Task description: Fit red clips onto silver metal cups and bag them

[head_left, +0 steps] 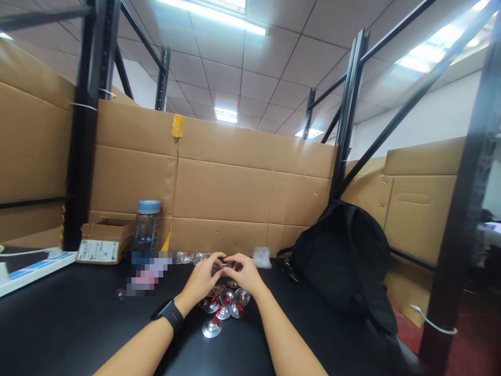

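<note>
My left hand, with a black watch on its wrist, and my right hand meet above a pile of small silver metal discs with red cords. Both hands have curved fingers whose tips come together around a small metallic piece, largely hidden between them; it looks like another disc. One silver disc lies at the near edge of the pile on the black table.
Behind the hands lie clear-wrapped discs and a small clear packet. A bottle, a small cardboard box and a power strip stand left. A black backpack rests right, before cardboard panels.
</note>
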The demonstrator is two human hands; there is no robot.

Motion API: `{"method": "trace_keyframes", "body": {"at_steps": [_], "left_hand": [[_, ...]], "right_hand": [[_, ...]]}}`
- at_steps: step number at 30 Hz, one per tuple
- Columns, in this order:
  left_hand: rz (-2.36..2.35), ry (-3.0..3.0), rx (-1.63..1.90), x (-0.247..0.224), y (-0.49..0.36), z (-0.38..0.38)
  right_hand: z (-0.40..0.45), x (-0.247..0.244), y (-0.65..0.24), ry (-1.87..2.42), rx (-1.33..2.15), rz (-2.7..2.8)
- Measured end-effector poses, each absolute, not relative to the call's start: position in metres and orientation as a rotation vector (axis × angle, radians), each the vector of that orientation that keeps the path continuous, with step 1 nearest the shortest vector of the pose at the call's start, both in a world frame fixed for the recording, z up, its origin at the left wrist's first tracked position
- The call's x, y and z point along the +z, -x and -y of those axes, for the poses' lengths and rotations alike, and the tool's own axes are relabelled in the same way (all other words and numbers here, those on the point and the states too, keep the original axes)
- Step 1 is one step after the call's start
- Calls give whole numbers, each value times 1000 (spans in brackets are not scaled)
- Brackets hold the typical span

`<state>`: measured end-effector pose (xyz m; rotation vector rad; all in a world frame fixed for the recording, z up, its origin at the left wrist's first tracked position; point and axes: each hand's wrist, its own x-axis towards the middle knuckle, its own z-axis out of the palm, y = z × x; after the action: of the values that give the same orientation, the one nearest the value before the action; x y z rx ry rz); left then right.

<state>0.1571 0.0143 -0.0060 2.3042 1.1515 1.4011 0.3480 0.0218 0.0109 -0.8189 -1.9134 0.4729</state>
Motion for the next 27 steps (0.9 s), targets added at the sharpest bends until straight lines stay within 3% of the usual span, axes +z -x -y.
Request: {"method": "trace_keyframes", "body": {"at_steps": [27], "left_hand": [[-1022, -1981, 1325, -20, -163, -25]], "right_hand": [[-39, 3, -361, 868, 584, 1721]]}}
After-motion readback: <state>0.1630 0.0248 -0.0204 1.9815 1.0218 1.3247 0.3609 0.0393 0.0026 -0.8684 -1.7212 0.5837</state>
